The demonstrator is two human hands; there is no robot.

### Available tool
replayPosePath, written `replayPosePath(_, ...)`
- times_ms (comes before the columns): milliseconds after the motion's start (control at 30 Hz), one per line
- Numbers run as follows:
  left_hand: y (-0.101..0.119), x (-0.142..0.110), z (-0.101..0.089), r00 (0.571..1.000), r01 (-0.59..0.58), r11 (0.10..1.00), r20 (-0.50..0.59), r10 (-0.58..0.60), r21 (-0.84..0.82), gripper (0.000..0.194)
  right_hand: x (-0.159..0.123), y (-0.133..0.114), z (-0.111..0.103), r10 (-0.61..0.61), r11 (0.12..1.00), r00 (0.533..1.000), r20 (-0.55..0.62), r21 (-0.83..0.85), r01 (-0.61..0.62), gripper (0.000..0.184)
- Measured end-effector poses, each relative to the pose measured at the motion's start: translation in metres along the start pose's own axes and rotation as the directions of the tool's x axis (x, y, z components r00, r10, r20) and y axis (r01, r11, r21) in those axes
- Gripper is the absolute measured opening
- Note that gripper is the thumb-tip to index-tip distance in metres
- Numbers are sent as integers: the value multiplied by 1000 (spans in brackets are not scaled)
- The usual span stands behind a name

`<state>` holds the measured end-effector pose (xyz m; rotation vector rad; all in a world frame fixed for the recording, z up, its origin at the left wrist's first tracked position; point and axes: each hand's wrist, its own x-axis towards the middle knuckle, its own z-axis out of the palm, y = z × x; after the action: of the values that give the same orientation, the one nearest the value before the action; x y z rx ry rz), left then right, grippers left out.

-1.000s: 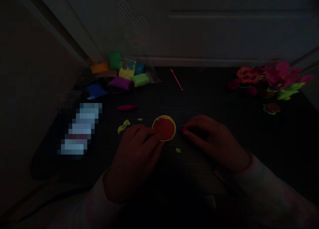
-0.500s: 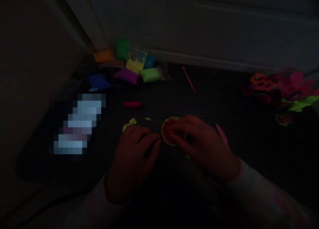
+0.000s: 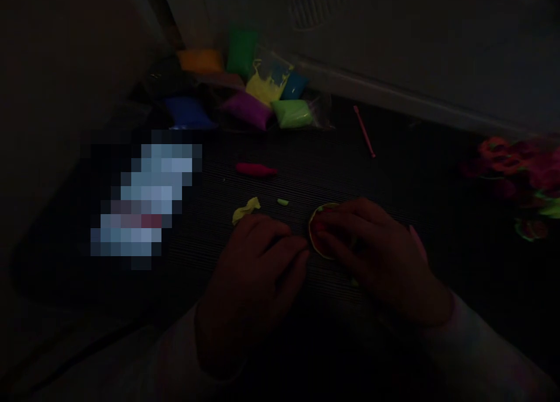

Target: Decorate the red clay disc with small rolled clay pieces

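The scene is very dark. A round red clay disc with a yellow rim (image 3: 318, 238) lies on the dark ribbed mat (image 3: 394, 180). My right hand (image 3: 376, 256) lies over most of the disc, its fingertips pressed together on the red face; a thin pink tool (image 3: 417, 244) runs along the back of that hand, and I cannot tell whether the hand holds it. My left hand (image 3: 258, 268) rests curled on the mat, its fingertips just left of the disc's edge. A yellow clay scrap (image 3: 245, 209) lies beside the left hand.
Several coloured clay bags (image 3: 249, 93) are piled at the back left. A pink clay roll (image 3: 256, 169), a small green bit (image 3: 282, 202) and a pink stick (image 3: 364, 132) lie on the mat. Clay flowers (image 3: 520, 174) sit at the right edge. A blurred patch (image 3: 144, 201) is at left.
My right hand has moved left from beside the disc onto it, now covering most of it. The view has swung, shifting everything in frame. The left hand has hardly moved.
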<state>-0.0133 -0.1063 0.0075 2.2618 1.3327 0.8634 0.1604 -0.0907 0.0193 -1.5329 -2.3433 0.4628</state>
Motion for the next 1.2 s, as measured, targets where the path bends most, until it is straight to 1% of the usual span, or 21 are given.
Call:
replayPosePath(67,-1,0,0,1000,-5,1000,13,5,9,9,-1,1,-1,-5,1000,1000,-12,-6,5,17)
replayPosePath(167,-1,-1,1,998,-63,997,25,63,36,10,-3,5,-4,-16,999,999,-41,36,17,19)
replayPosePath(233,5,-3,4,993,-113,992,46,111,63,10,-6,8,-6,-2,999,997,-72,47,6,19)
replayPosePath(300,15,-5,9,988,-139,986,83,131,88,9,-9,12,-9,28,999,995,-100,44,-24,18)
replayPosePath(400,32,-8,20,981,-120,985,164,99,123,10,-14,16,-12,42,998,990,-138,47,-35,15)
replayPosePath(467,40,-9,27,980,-87,984,189,56,157,11,-17,17,-15,35,999,986,-163,47,-27,15)
replayPosePath(567,46,-8,33,979,-42,978,202,0,204,12,-26,20,-20,30,999,982,-185,49,-21,15)
replayPosePath(667,49,-7,34,975,-26,971,221,-28,238,14,-40,22,-25,32,998,979,-202,62,-19,14)
replayPosePath(733,51,-7,35,974,-14,969,223,-43,249,15,-51,23,-26,35,997,983,-181,76,-22,14)
replayPosePath(867,53,-8,38,974,-10,971,223,-45,238,15,-71,23,-23,30,986,999,-25,165,-26,16)
replayPosePath(933,52,-9,40,976,-12,974,214,-38,226,15,-77,22,-19,28,978,999,29,204,-34,15)
replayPosePath(1033,51,-11,42,978,-4,980,204,-37,199,13,-79,21,-16,11,981,999,53,193,-21,15)
replayPosePath(1200,50,-10,43,977,11,991,210,-39,133,12,-79,22,-12,-9,993,999,49,118,3,13)
